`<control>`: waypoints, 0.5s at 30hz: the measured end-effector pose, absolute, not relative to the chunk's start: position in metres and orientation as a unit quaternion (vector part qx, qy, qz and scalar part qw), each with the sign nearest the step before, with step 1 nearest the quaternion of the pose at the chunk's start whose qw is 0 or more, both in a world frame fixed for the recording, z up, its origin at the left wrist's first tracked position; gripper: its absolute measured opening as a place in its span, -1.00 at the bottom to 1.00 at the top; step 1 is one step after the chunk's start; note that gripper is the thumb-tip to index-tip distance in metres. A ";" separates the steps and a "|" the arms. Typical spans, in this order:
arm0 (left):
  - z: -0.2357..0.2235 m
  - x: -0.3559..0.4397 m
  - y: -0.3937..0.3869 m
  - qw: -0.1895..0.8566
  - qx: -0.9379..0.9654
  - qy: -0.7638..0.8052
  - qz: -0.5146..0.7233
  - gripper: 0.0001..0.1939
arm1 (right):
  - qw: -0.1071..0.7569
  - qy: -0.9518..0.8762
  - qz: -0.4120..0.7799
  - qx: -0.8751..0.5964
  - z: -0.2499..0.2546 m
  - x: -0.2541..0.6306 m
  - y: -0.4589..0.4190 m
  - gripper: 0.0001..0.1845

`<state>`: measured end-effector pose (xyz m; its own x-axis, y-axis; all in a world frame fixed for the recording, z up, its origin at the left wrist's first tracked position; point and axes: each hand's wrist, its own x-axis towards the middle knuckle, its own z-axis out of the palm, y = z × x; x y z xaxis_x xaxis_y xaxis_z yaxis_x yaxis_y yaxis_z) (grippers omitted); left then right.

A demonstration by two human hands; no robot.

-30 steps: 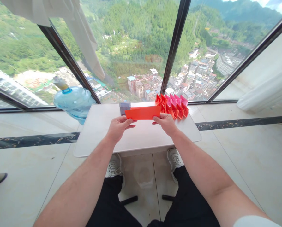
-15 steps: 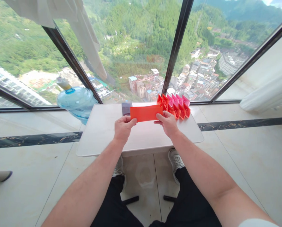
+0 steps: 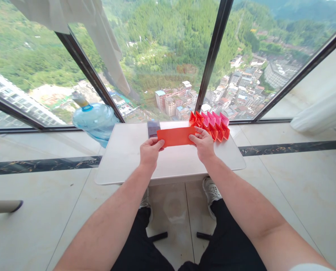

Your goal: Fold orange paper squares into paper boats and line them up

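Note:
A flat red paper envelope (image 3: 176, 136) is stretched level between my two hands above the white table. My left hand (image 3: 151, 151) pinches its left end, thumb on top. At the other end my right hand (image 3: 202, 143) grips it between thumb and fingers. Just beyond my right hand, several folded red and pink paper pieces (image 3: 217, 126) stand in zigzag rows on the table. Behind the envelope's left end lies a dark, clear-looking flat box or packet (image 3: 153, 129), partly hidden.
The small white table (image 3: 122, 150) has rounded corners and stands against the tall windows. A blue water jug (image 3: 96, 120) is at its left. My shoes (image 3: 212, 190) are under the near edge. A curtain (image 3: 320, 105) hangs at the right.
The view has shifted slightly, so everything sits a little further right. Both hands keep hold of the red envelope; the right fingers have moved slightly at its upper right corner.

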<state>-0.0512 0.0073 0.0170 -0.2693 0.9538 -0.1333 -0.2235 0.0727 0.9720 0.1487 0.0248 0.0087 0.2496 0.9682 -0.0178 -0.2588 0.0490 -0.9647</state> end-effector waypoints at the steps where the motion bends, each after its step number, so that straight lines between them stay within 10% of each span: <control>1: 0.017 -0.051 0.007 0.502 0.339 0.535 0.589 -0.67 | 0.622 -0.367 0.496 -0.482 0.009 0.149 0.025 -0.51; 15: 0.019 -0.051 0.005 0.507 0.343 0.528 0.589 -0.72 | 0.615 -0.349 0.521 -0.478 0.009 0.149 0.024 -0.67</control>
<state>-0.0510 0.0048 0.0192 -0.2511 0.9590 -0.1312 -0.2355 0.0709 0.9693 0.1491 0.0240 0.0090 0.2139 0.9745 -0.0680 -0.3060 0.0007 -0.9520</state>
